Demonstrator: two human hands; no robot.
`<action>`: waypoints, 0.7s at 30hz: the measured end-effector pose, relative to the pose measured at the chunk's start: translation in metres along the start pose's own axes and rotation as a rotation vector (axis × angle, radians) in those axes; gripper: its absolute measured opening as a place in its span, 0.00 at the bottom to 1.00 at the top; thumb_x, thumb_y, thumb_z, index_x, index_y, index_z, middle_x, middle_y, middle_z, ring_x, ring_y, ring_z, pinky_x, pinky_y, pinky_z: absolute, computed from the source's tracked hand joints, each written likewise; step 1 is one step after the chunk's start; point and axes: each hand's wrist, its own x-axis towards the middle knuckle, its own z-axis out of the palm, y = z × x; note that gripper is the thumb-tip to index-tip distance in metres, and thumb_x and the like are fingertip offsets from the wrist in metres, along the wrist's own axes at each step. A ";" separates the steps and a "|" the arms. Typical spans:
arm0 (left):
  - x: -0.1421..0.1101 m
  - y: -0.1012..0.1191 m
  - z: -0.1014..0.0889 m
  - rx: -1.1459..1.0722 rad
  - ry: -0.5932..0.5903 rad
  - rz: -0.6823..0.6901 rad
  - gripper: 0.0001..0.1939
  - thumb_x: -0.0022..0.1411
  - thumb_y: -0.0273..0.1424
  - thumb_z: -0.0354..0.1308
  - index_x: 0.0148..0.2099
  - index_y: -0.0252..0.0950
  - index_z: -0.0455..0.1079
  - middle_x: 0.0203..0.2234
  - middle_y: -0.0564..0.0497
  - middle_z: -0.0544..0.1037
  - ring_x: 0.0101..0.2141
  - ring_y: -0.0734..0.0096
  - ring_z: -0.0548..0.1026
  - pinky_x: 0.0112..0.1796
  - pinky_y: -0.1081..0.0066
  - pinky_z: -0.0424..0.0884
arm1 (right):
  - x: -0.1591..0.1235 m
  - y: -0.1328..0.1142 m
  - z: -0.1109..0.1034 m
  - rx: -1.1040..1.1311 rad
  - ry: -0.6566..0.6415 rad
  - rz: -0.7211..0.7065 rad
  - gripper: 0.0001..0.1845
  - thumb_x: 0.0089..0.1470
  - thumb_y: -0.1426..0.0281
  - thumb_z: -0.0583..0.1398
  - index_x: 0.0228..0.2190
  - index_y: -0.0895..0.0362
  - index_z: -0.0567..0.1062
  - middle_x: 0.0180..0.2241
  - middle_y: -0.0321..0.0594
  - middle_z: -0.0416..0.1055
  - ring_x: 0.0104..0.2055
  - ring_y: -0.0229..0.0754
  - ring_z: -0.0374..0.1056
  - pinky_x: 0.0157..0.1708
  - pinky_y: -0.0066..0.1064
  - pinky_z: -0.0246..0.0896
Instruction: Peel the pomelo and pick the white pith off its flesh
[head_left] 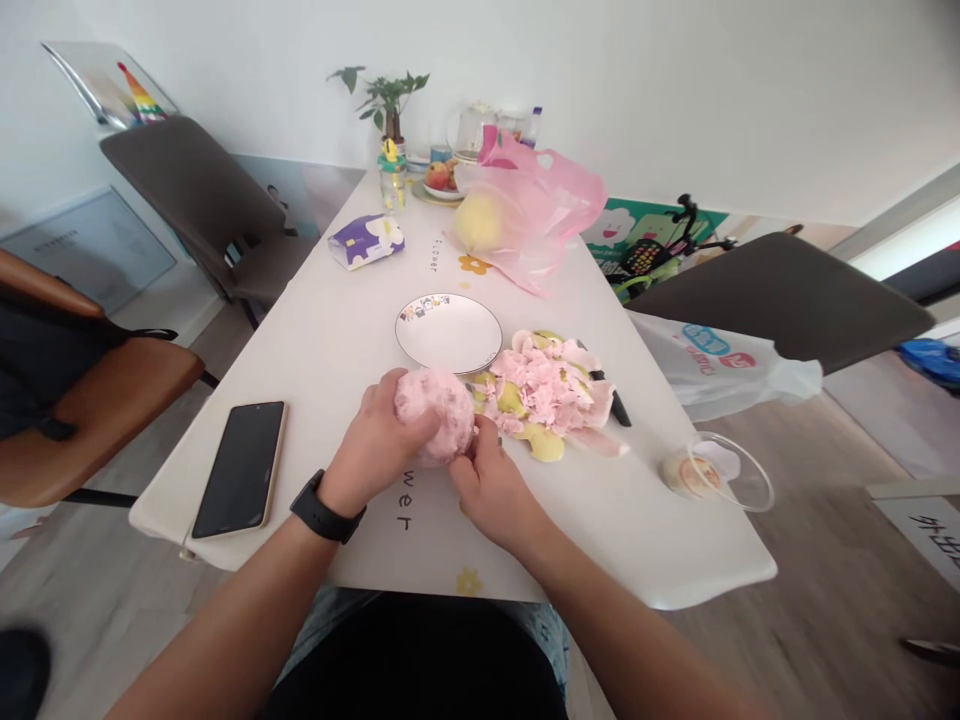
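Note:
My left hand, with a black watch on the wrist, is closed around a peeled pink pomelo above the table's near part. Its thumb lies across the front of the fruit. My right hand pinches at the pomelo's lower right side; any bit of pith between those fingertips is too small to make out. Right beside the fruit lies a heap of pink pith and yellow-green peel. A dark-handled knife is partly hidden behind the heap. Just beyond the pomelo sits a white plate with nothing on it.
A phone lies at the left, and a clear plastic cup stands near the right edge. Farther back are a tissue pack, a pink bag with a yellow fruit, a fruit plate and a plant. Chairs flank the table.

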 end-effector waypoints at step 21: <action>-0.004 0.004 0.003 -0.019 0.036 0.047 0.25 0.58 0.38 0.59 0.58 0.43 0.66 0.50 0.47 0.76 0.50 0.55 0.73 0.48 0.57 0.71 | 0.007 0.006 0.003 0.044 -0.002 0.071 0.11 0.58 0.66 0.53 0.43 0.51 0.56 0.34 0.40 0.71 0.28 0.43 0.65 0.25 0.32 0.55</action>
